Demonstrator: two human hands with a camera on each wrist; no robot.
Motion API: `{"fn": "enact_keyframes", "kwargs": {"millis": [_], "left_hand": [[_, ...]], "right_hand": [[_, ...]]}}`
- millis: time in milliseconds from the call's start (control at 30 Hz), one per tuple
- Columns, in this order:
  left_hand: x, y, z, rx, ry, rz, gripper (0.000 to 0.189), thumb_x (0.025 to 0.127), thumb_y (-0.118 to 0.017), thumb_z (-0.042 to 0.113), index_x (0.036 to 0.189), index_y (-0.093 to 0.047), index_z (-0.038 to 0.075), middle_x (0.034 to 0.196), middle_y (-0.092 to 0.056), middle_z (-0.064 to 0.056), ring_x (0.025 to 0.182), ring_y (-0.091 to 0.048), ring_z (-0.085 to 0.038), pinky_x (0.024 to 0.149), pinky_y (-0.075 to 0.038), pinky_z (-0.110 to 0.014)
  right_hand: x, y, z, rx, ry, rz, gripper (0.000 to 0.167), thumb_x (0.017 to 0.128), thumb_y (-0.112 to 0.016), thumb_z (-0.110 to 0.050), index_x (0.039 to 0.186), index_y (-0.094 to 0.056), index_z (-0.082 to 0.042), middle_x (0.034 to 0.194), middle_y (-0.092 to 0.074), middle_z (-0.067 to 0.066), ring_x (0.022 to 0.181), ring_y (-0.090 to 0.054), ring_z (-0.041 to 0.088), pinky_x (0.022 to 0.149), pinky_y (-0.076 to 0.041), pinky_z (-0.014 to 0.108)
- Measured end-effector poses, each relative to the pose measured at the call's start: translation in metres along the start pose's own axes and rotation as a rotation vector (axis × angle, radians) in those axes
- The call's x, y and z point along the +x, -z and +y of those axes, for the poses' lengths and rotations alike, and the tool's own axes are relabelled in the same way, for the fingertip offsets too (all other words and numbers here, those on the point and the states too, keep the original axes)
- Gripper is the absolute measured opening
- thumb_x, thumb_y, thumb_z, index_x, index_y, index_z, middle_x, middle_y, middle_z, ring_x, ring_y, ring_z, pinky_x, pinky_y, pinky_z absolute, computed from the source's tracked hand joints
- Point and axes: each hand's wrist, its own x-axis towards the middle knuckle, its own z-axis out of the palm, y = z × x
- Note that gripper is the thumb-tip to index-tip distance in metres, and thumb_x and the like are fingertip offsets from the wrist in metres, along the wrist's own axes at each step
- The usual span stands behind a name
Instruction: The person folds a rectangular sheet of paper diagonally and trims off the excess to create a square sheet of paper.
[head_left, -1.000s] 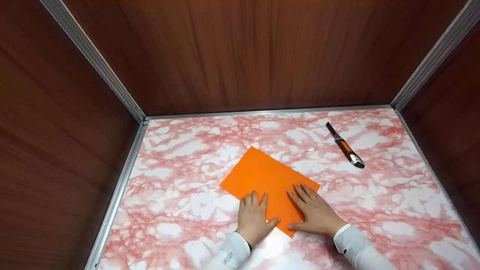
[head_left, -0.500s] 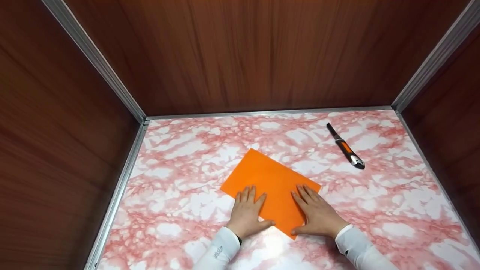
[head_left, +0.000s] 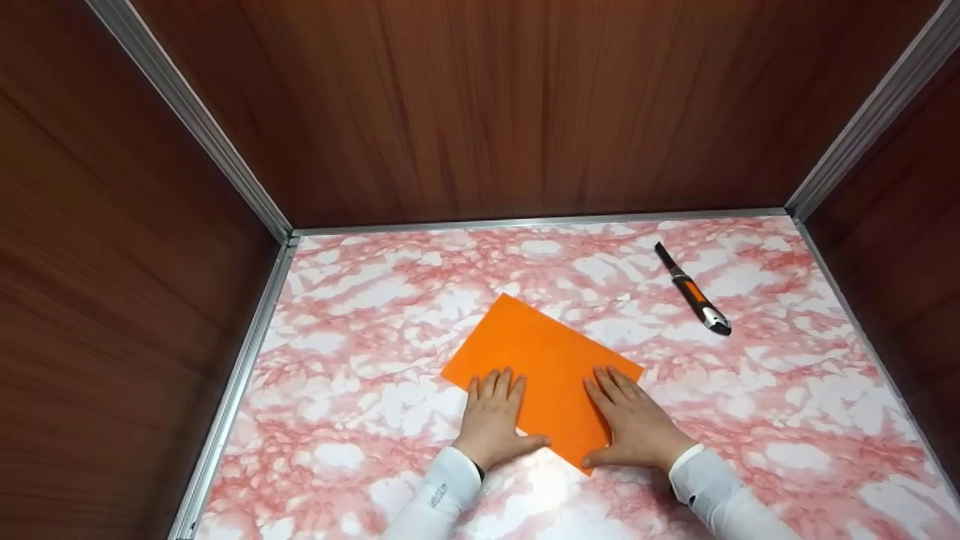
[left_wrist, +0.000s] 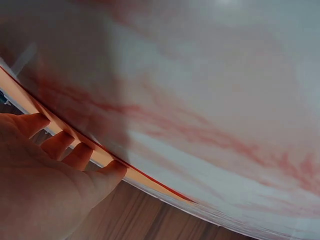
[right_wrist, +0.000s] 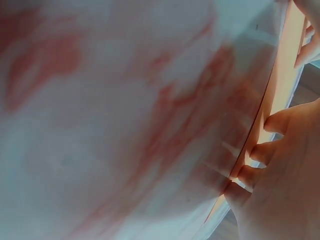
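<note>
A flat orange sheet (head_left: 547, 352) that looks like paper lies turned at an angle on the tabletop. My left hand (head_left: 495, 420) rests on its lower left edge, fingers straight and thumb pointing right. On the lower right edge lies my right hand (head_left: 637, 427), its fingers spread and its thumb by the near corner. In the left wrist view, the left fingertips (left_wrist: 117, 169) touch the sheet's edge (left_wrist: 155, 185). The right wrist view shows the right hand (right_wrist: 285, 165) with its fingertips on the sheet (right_wrist: 282, 65).
A utility knife (head_left: 697, 300) with a black and orange handle lies at the back right, beyond my right hand. The tabletop (head_left: 337, 420) has a red and white marbled pattern. Brown wood panels (head_left: 480, 112) with metal edge strips (head_left: 525, 223) enclose it on three sides.
My left hand has slid a little left and away from the right hand along the sheet. The right hand has barely shifted. The knife lies where it was.
</note>
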Motion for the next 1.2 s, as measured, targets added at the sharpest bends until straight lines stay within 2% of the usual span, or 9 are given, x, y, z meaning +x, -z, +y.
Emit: {"fn": "enact_keyframes", "kwargs": {"millis": [267, 467, 667, 800, 933, 1067, 1200], "left_hand": [[0.001, 0.002, -0.003, 0.02, -0.022, 0.008, 0.106, 0.075, -0.045, 0.086, 0.155, -0.028, 0.018, 0.157, -0.025, -0.01, 0.143, -0.02, -0.032, 0.112, -0.013, -0.058], [0.002, 0.008, -0.007, 0.016, -0.051, 0.006, 0.099, 0.078, -0.05, 0.08, 0.154, -0.032, 0.019, 0.156, -0.028, -0.01, 0.141, -0.024, -0.03, 0.112, -0.017, -0.056], [0.002, 0.009, -0.01, -0.005, -0.076, 0.035, 0.079, 0.088, -0.056, 0.064, 0.151, -0.039, 0.018, 0.154, -0.033, -0.01, 0.14, -0.028, -0.032, 0.11, -0.021, -0.056], [0.002, 0.008, -0.012, -0.026, -0.071, 0.052, 0.064, 0.093, -0.054, 0.052, 0.149, -0.043, 0.02, 0.153, -0.036, -0.008, 0.14, -0.029, -0.03, 0.111, -0.022, -0.054], [0.002, 0.009, -0.014, -0.046, -0.065, 0.052, 0.056, 0.096, -0.051, 0.046, 0.147, -0.046, 0.022, 0.153, -0.037, -0.007, 0.14, -0.03, -0.028, 0.111, -0.023, -0.053], [0.002, 0.011, -0.015, -0.082, -0.057, 0.044, 0.052, 0.098, -0.047, 0.046, 0.145, -0.05, 0.023, 0.152, -0.038, -0.007, 0.14, -0.031, -0.028, 0.111, -0.023, -0.052], [0.005, 0.013, -0.016, -0.126, -0.043, 0.054, 0.051, 0.098, -0.045, 0.049, 0.14, -0.056, 0.022, 0.15, -0.042, -0.007, 0.139, -0.034, -0.028, 0.111, -0.024, -0.052]], "right_hand": [[0.001, 0.003, 0.005, 0.019, 0.014, 0.0, 0.118, 0.067, -0.061, -0.083, 0.155, -0.027, -0.013, 0.16, -0.016, 0.013, 0.146, -0.011, 0.033, 0.112, -0.018, 0.055], [0.004, 0.005, 0.011, 0.033, 0.024, 0.081, 0.105, 0.072, -0.065, -0.075, 0.15, -0.04, -0.01, 0.157, -0.029, 0.01, 0.143, -0.024, 0.032, 0.108, -0.027, 0.055], [0.006, 0.007, 0.015, 0.073, -0.009, 0.114, 0.097, 0.075, -0.067, -0.071, 0.148, -0.044, -0.011, 0.153, -0.036, 0.008, 0.138, -0.034, 0.031, 0.106, -0.032, 0.054], [0.005, 0.01, 0.02, 0.08, -0.013, 0.124, 0.095, 0.075, -0.069, -0.068, 0.148, -0.043, -0.011, 0.152, -0.037, 0.009, 0.137, -0.036, 0.031, 0.105, -0.034, 0.053], [0.002, 0.012, 0.028, 0.066, -0.019, 0.137, 0.086, 0.077, -0.074, -0.049, 0.147, -0.044, -0.008, 0.151, -0.039, 0.01, 0.139, -0.034, 0.03, 0.107, -0.033, 0.05], [0.0, 0.015, 0.038, 0.077, -0.036, 0.153, 0.073, 0.079, -0.068, -0.025, 0.145, -0.045, -0.005, 0.149, -0.041, 0.012, 0.137, -0.035, 0.031, 0.107, -0.033, 0.049], [-0.001, 0.021, 0.044, 0.107, -0.055, 0.181, 0.059, 0.087, -0.067, -0.02, 0.142, -0.051, -0.005, 0.146, -0.046, 0.012, 0.134, -0.04, 0.033, 0.106, -0.034, 0.051]]}}
